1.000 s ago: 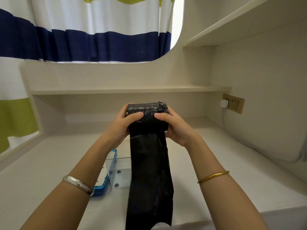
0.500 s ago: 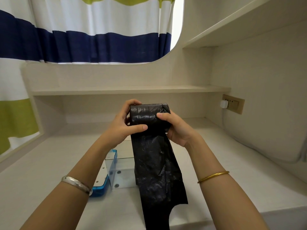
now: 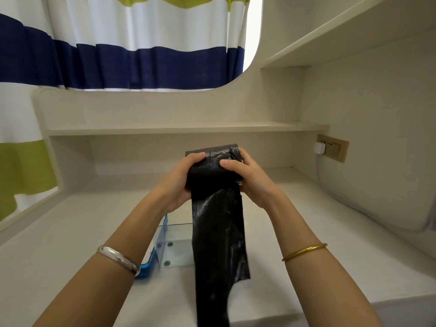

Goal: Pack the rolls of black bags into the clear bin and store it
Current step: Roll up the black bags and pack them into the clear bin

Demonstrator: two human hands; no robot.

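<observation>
Roll of black bags (image 3: pixel 213 161): 1, gripped by 2 hands, above 1 clear bin (image 3: pixel 173 246).

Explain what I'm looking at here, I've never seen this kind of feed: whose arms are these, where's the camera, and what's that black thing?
There is no machine: a person works with bare hands, and the single camera sits on their head, looking forward and down. The left hand and right hand both grip a roll of black bags above a pale desk. A loose tail of bag hangs unrolled from it. Below, on the desk, stands the clear bin, partly hidden, with a blue-edged lid beside it. A striped curtain hangs behind, and a wall socket is at the right.
</observation>
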